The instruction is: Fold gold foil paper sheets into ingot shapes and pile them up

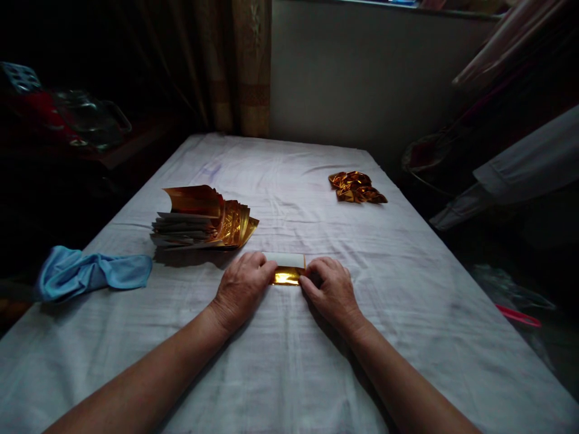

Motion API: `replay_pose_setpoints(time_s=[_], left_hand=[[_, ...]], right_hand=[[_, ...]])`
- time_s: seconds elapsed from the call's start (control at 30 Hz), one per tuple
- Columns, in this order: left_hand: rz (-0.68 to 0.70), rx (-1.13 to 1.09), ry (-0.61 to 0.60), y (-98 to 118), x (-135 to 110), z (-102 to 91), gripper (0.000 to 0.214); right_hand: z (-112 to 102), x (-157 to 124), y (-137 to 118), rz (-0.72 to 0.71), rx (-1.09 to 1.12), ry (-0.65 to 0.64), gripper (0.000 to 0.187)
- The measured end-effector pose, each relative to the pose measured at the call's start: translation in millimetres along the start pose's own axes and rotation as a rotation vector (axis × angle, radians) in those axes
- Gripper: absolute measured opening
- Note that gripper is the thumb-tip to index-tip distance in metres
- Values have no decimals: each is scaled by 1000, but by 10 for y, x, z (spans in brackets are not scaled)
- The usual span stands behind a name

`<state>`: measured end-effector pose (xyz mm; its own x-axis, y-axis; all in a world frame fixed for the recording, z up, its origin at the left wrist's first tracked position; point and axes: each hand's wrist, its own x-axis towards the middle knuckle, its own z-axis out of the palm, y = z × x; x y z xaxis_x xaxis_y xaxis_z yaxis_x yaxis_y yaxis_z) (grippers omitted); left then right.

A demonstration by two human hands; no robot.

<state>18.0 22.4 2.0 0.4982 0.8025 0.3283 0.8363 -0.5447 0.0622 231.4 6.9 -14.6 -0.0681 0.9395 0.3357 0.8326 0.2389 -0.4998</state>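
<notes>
A sheet of gold foil paper (287, 275) lies on the white cloth between my hands, its near edge folded over so a shiny gold strip shows in front of a pale strip. My left hand (246, 280) grips its left end, thumb pressed along the fold. At the other end my right hand (330, 286) pinches the sheet between thumb and curled fingers. Beyond my left hand stands a thick, fanned stack of gold foil paper (203, 226) with grey-white backs. Several folded gold foil pieces (357, 187) lie in a small heap at the far right.
A crumpled light-blue cloth (94, 274) rests at the left edge of the cloth-covered table (280, 374). On a dark side surface at left is a glass jug (90, 117). A patterned curtain (251, 66) hangs behind. White fabric (520, 163) and a pink item (518, 315) are at right.
</notes>
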Motion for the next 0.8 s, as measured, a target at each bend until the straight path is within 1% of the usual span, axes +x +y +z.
replay_pose_setpoints(time_s=[0.03,0.1,0.13,0.2,0.27,0.4,0.5,0.57,0.6,0.7,0.8], left_hand=[[59,3,30,7,5,-1,10],[191,-5,74,13,16,-1,10],[245,-5,82,12,22,-3,10],[309,7,58,7,27,-18,11],[337,28,23,0,16,-49,12],[390,32,-10,-21,-54,-132,18],[415,30,-33,-34,-107,-164,21],[415,35,-40,-37,-125,-159,21],[415,35,-38,-37,-129,-151,22],[420,21,-17,-38,-135,-121,23],[421,22,-14,-51,-145,-106,22]], right_hand=[[4,-3,4,3,7,12,7],[10,-10,11,5,27,30,21],[12,-13,13,-1,37,26,23],[9,-16,14,-30,46,-1,15],[2,-16,11,-59,41,-28,6],[-11,-11,-13,-69,18,-42,8],[-12,1,-76,-43,-19,-53,8],[-5,15,-145,-6,-57,-61,3],[1,23,-184,14,-80,-63,4],[33,33,-277,65,-147,-58,16],[65,10,-293,74,-153,-41,17]])
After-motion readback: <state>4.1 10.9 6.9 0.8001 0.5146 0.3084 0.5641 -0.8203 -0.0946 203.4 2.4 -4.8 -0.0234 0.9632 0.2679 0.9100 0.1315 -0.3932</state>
